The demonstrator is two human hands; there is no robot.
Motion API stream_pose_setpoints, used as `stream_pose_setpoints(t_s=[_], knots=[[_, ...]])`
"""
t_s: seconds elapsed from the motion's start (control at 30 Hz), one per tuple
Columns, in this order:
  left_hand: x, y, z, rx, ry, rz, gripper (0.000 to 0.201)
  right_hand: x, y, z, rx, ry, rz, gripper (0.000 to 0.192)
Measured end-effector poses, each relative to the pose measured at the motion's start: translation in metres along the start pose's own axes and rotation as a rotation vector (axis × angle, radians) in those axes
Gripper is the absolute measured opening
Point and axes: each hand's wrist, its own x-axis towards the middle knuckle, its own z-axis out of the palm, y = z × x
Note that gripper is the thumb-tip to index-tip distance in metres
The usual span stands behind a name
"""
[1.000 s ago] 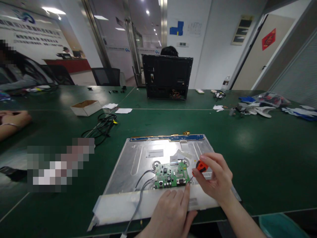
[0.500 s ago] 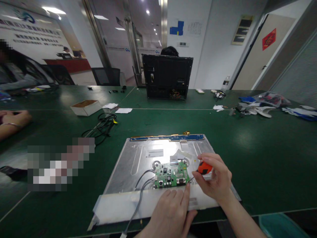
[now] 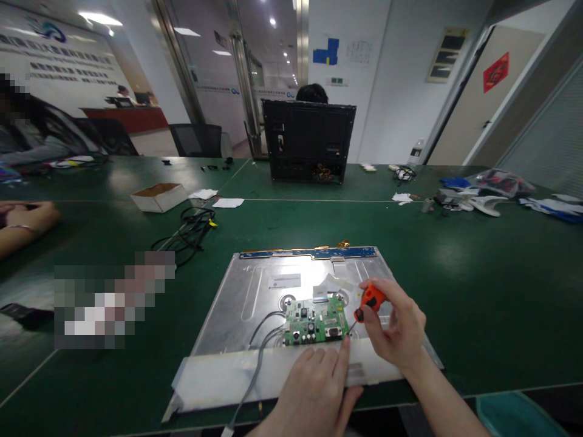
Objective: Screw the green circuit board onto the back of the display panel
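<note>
A metal display panel (image 3: 246,291) lies flat before me, with a blue circuit strip (image 3: 300,254) along its far edge and a white band (image 3: 218,379) along its near edge. On it sits a green circuit board (image 3: 316,318) with grey cables (image 3: 262,358) running off its left side. My right hand (image 3: 398,328) grips an orange and black screwdriver (image 3: 373,297), tilted, its tip at the board's lower right corner. My left hand (image 3: 314,388) rests on the white band, fingers stretched out, the index fingertip beside the screwdriver tip.
Black cables (image 3: 189,230) and a white open box (image 3: 159,198) lie to the left. A black monitor back (image 3: 310,142) stands at the far side, a person behind it. Another person's hand (image 3: 30,218) rests at the left. Gloves and parts (image 3: 473,199) lie at the right.
My right hand's fingers have shifted on the screwdriver, and its handle has turned and tilted. The tip stays at the board's corner. My left hand has not visibly moved.
</note>
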Motion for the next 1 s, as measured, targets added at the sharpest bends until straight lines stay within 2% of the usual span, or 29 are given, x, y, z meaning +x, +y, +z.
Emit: stream_pose_setpoints(t_s=[0.17,0.43,0.6,0.77,1.0], knots=[[-0.001,0.0,0.0022,-0.011,0.006,0.0,0.045,-0.0049,0.0025,0.0014,0.003,0.019,0.013,0.046],[-0.0021,-0.0003,0.0009,0.004,-0.01,0.0,0.043,0.0036,-0.0018,0.0004,-0.102,0.028,-0.011,0.045],[-0.0006,0.0002,0.0001,0.003,-0.028,0.0,0.046,-0.0007,-0.0006,-0.0006,-0.036,-0.003,0.006,0.051],[-0.0003,-0.0009,-0.0006,0.012,-0.011,0.014,0.046,-0.0014,0.0002,-0.0007,0.006,-0.019,0.025,0.048],[-0.0022,-0.0003,0.0022,0.016,0.027,0.008,0.045,0.0034,0.0008,0.0011,-0.048,0.029,-0.044,0.047]])
